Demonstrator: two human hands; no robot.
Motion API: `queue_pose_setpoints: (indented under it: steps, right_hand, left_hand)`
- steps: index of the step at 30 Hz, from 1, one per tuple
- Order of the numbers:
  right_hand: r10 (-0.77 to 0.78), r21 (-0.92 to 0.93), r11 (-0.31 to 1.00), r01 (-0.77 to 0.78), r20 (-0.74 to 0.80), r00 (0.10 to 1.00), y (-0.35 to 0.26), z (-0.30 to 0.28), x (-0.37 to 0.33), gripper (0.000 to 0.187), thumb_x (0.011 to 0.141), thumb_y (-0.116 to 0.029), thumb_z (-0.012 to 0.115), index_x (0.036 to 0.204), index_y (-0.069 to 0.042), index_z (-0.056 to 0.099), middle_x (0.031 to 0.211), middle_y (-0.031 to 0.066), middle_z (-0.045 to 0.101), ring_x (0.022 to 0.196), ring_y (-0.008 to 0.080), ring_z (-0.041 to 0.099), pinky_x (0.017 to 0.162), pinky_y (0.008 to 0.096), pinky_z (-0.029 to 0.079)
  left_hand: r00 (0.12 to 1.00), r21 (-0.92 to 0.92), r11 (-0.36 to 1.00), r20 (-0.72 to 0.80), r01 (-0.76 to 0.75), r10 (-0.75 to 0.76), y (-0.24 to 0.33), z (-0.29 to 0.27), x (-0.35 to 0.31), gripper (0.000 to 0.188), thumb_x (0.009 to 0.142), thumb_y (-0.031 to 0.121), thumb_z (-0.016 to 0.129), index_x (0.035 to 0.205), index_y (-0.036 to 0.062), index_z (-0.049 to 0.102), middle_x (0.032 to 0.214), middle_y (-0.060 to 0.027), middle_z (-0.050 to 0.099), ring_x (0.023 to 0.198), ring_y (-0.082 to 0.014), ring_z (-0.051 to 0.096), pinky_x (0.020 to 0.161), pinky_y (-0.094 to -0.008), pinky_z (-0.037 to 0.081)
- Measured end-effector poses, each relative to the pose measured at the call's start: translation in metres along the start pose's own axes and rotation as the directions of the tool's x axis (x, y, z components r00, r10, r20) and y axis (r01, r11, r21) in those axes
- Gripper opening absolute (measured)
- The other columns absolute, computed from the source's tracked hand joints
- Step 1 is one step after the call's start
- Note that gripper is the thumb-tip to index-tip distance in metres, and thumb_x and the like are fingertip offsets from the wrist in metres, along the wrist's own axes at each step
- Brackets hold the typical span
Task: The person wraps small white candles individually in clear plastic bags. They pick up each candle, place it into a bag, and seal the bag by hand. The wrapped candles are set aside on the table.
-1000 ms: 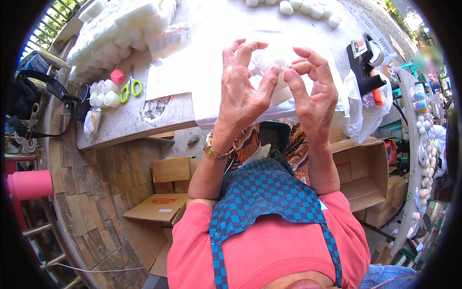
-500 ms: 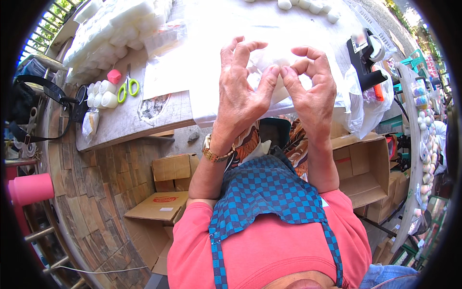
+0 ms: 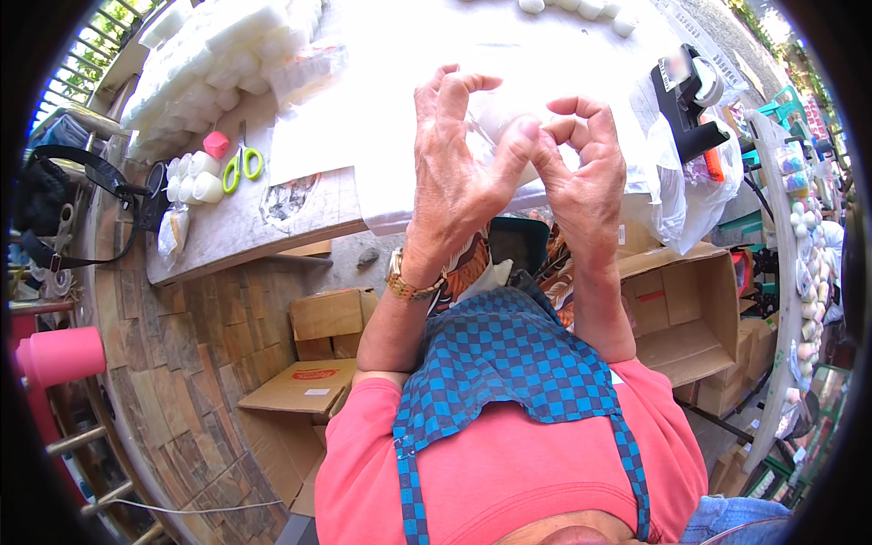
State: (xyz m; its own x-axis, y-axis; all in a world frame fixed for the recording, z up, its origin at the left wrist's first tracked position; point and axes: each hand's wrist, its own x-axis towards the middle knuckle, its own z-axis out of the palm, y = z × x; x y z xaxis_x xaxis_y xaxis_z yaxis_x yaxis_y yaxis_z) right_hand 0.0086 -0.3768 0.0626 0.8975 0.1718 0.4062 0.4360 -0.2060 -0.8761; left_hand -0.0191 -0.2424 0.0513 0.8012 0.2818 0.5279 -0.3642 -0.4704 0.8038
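Note:
Over the near edge of the white-covered table, my left hand [image 3: 454, 163] and my right hand [image 3: 589, 173] are raised close together, thumbs touching or nearly so. Between them is a pale, translucent piece of plastic [image 3: 497, 116], perhaps a bag, washed out by glare. Both hands pinch it between thumb and curled fingers. Whether anything lies inside the plastic cannot be made out. Beyond my left hand, to the left, a large heap of white rounded pieces in clear wrapping [image 3: 213, 68] rests on the table.
Green-handled scissors [image 3: 242, 163], a pink lump [image 3: 216, 143] and small white cups [image 3: 195, 177] lie at the left. A black tape dispenser [image 3: 688, 109] and a clear plastic bag [image 3: 670, 195] are at the right. Cardboard boxes [image 3: 686, 318] stand below. More white pieces [image 3: 590, 9] line the far side.
My right hand has shifted slightly left, bringing the thumbs closer until they overlap in view. My left hand has hardly moved. Both still pinch the plastic.

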Motion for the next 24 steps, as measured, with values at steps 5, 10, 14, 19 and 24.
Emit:
queue_pose_setpoints:
  steps: [5, 10, 14, 19, 24]
  right_hand:
    - [0.054, 0.027, 0.998, -0.055, 0.013, 0.998, -0.001, -0.001, -0.002, 0.032, 0.087, -0.016, 0.074, 0.11, -0.005, 0.055, 0.071, 0.0028, 0.063, 0.073, 0.0117, 0.064, 0.069, 0.0277, 0.049]
    - [0.111, 0.035, 0.993, -0.111, 0.001, 0.994, -0.002, -0.002, -0.002, 0.032, 0.084, -0.023, 0.078, 0.101, -0.006, 0.057, 0.07, 0.0023, 0.062, 0.07, 0.0109, 0.062, 0.061, 0.0261, 0.049]
    - [0.028, -0.103, 0.994, -0.026, 0.015, 1.0, 0.004, -0.004, -0.001, 0.029, 0.084, -0.024, 0.079, 0.089, -0.005, 0.057, 0.07, -0.0018, 0.055, 0.067, 0.0068, 0.052, 0.06, 0.0221, 0.043]
    - [0.237, -0.127, 0.967, -0.221, 0.13, 0.963, 0.015, -0.006, -0.005, 0.041, 0.081, -0.038, 0.081, 0.081, -0.006, 0.055, 0.069, -0.0015, 0.051, 0.065, 0.0087, 0.047, 0.057, 0.0255, 0.043]
    - [0.217, 0.208, 0.941, -0.267, 0.237, 0.947, 0.021, -0.007, -0.002, 0.038, 0.08, -0.031, 0.082, 0.08, -0.007, 0.053, 0.07, -0.0034, 0.049, 0.066, 0.0065, 0.045, 0.057, 0.0232, 0.04]
  left_hand:
    - [0.996, -0.13, 0.991, -0.092, 0.011, -0.023, 0.003, 0.005, 0.001, 0.042, 0.08, 0.017, 0.074, 0.114, 0.0012, 0.057, 0.123, -0.0255, 0.048, 0.117, -0.0372, 0.053, 0.082, -0.0458, 0.053]
    - [0.996, -0.158, 0.987, -0.076, 0.043, -0.055, 0.005, 0.005, 0.002, 0.039, 0.082, 0.018, 0.074, 0.114, 0.0016, 0.059, 0.125, -0.0241, 0.049, 0.113, -0.0352, 0.057, 0.08, -0.0457, 0.054]
    - [0.997, -0.133, 0.991, -0.07, 0.032, -0.041, -0.001, 0.005, 0.0, 0.037, 0.083, 0.018, 0.073, 0.113, 0.0021, 0.06, 0.128, -0.0244, 0.049, 0.114, -0.0362, 0.057, 0.082, -0.0468, 0.053]
    - [0.995, -0.194, 0.979, -0.071, 0.061, -0.076, 0.001, 0.002, 0.0, 0.032, 0.085, 0.018, 0.07, 0.111, 0.0025, 0.062, 0.125, -0.0242, 0.054, 0.118, -0.0355, 0.056, 0.091, -0.0441, 0.049]
    - [1.0, -0.249, 0.968, 0.003, 0.022, -0.022, -0.009, -0.004, 0.011, 0.019, 0.096, 0.013, 0.053, 0.106, 0.0026, 0.065, 0.116, -0.0209, 0.061, 0.121, -0.0317, 0.054, 0.097, -0.0385, 0.045]
